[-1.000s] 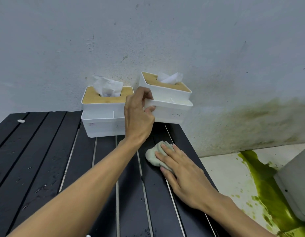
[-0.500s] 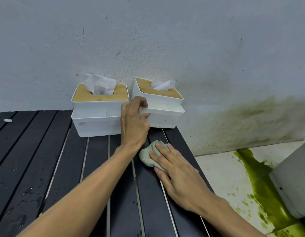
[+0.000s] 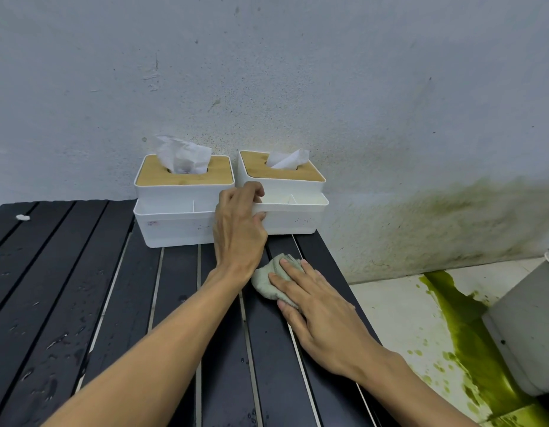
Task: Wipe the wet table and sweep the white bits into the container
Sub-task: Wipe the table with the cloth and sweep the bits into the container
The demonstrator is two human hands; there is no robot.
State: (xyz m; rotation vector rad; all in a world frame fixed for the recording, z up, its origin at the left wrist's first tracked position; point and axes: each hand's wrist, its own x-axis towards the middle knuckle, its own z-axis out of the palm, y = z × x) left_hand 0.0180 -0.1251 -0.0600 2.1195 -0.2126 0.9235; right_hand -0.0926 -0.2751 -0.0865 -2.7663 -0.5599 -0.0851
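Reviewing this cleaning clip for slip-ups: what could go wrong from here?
1. The left hand grips the right tissue box, which stands close to the table edge; a nudge could tip it toward the green-stained floor.
2. The white bit lies far from the cloth under the right hand; swept carelessly, it may drop through a slat gap.

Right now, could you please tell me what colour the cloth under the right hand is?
The cloth is pale grey-green, best seen in the head view.
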